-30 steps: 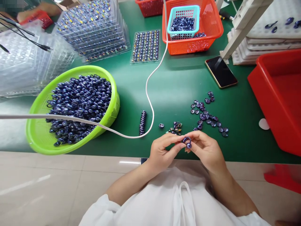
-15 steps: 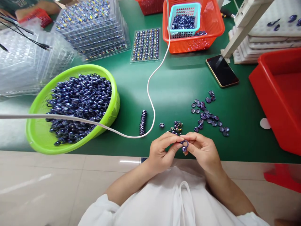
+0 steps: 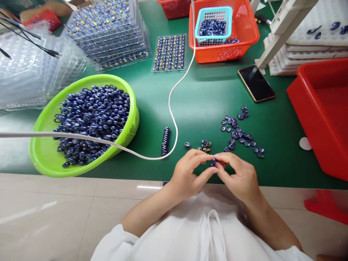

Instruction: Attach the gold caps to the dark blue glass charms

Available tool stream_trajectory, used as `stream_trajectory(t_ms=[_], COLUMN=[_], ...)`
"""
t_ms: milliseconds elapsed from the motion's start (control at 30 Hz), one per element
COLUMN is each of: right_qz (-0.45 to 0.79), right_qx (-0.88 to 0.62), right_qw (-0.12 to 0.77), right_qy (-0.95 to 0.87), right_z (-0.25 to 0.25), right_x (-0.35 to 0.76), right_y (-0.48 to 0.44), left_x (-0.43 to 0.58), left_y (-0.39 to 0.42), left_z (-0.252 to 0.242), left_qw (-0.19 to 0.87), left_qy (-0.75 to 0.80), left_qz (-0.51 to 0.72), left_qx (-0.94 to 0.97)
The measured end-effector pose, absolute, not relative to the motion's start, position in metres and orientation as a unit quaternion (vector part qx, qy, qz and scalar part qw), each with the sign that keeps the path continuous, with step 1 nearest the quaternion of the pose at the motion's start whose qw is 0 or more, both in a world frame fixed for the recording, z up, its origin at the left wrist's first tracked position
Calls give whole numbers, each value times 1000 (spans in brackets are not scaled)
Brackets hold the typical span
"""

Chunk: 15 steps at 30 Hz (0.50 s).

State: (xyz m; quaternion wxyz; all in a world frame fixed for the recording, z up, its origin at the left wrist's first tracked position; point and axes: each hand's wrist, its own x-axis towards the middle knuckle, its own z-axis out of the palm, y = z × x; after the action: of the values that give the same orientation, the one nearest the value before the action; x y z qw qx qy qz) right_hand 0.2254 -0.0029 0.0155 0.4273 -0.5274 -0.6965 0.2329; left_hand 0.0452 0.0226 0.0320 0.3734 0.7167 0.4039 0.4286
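Head | left hand (image 3: 187, 175), right hand (image 3: 241, 177) – fingers (image 3: 200, 158) pinching one blue piece (image 3: 213, 163) | green basket (image 3: 132, 108) – heaped blue parts (image 3: 92, 119)

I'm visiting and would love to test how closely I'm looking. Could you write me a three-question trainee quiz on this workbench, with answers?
1. What do the left hand and right hand hold between them?
2. True or false: the turquoise basket sits inside the larger orange basket.
3. What is heaped in the lime-green basket?
A. White discs
B. Shiny dark blue pieces
C. Clear trays

Key:
1. A small dark blue piece, partly covered by the fingers.
2. True.
3. B.
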Motion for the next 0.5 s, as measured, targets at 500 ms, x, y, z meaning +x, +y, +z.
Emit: stream_trajectory(t_ms=[500], right_qz=[254], right_qx=[-422], right_qw=[391], right_qy=[-777], right_z=[20], right_x=[239], right_y=[-2], left_x=[41], left_y=[29], left_z=[16], left_qw=[819], left_qy=[411], left_qz=[271], left_qx=[296])
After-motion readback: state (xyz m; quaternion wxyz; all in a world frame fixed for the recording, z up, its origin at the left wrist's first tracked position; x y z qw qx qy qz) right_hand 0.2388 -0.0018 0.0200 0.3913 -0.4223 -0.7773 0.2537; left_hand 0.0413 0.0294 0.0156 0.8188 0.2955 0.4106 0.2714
